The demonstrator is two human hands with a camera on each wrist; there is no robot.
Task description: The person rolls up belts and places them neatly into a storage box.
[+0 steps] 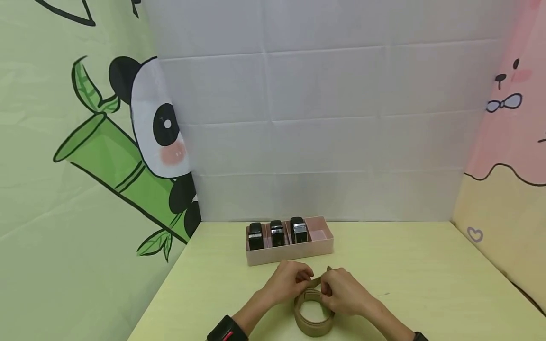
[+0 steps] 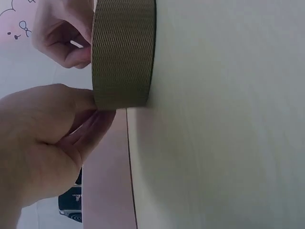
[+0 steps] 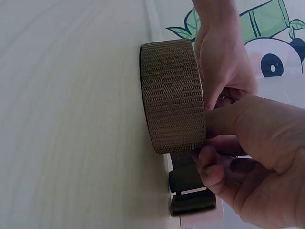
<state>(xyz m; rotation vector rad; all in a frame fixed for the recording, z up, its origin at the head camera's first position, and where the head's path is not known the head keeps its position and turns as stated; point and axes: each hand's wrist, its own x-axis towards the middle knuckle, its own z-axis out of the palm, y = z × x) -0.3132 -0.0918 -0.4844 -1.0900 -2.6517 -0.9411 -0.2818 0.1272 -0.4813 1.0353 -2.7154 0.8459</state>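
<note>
A khaki woven webbing belt (image 1: 314,328) stands on edge on the table, wound into a round coil. My left hand (image 1: 287,282) pinches the belt at the coil's far left side. On the far right side, my right hand (image 1: 344,291) grips it with curled fingers and thumb. A short stretch of strap runs between the two hands behind the coil. Past the right fingertips, in the right wrist view, the dark buckle (image 3: 193,202) sticks out from the belt's end. In the left wrist view the coil's ribbed outer face (image 2: 123,57) partly hides the right hand.
Behind the hands is a pink divided box (image 1: 290,255). Its three left compartments each hold a black rolled item (image 1: 277,233) with a shiny metal part. A pale wall cloth (image 1: 320,142) hangs at the table's back edge, with printed cloths on both sides.
</note>
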